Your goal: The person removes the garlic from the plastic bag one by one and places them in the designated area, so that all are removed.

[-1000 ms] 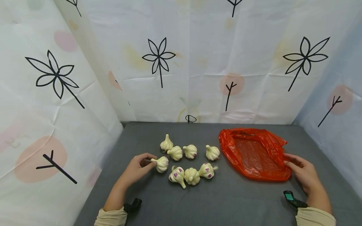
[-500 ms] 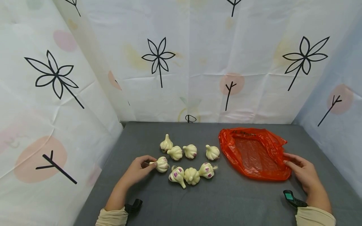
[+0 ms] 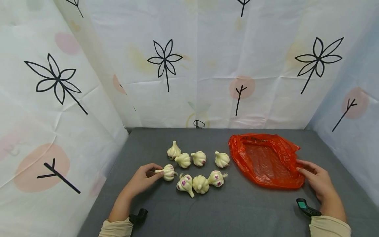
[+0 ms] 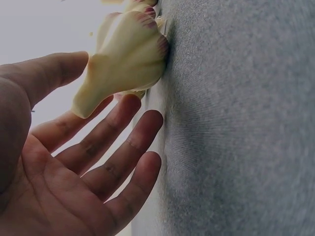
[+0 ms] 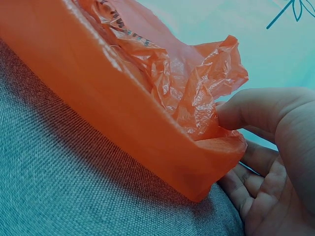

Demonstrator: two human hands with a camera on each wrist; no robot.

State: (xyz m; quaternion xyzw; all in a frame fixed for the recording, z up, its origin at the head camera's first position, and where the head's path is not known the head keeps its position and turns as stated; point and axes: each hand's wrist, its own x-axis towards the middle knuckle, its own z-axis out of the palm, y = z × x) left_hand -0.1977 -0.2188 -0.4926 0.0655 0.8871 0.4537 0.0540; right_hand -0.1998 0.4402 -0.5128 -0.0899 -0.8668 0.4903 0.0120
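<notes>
My left hand (image 3: 142, 180) is at a garlic bulb (image 3: 168, 173) at the left of the group, thumb and forefinger either side of its neck. In the left wrist view the thumb tip meets that garlic bulb (image 4: 125, 54) near the neck, while the other fingers (image 4: 130, 140) spread loosely below. At the right, my right hand (image 3: 319, 181) pinches the edge of a red plastic bag (image 3: 284, 182), which lies with its mouth spread wide. The right wrist view has the thumb (image 5: 246, 110) inside the rim of the bag (image 5: 123, 125) and the fingers outside.
Several more garlic bulbs lie between the hands: a back row with one bulb (image 3: 222, 159) nearest the bag, and a front row with purple-marked bulbs (image 3: 186, 185). A dark grey cloth (image 3: 225, 214) covers the table. Patterned white curtains (image 3: 207, 65) enclose the back and sides.
The garlic bulb at my left hand has turned and shifted slightly, so its neck points more to the left. My right hand and the bag stay as they were.
</notes>
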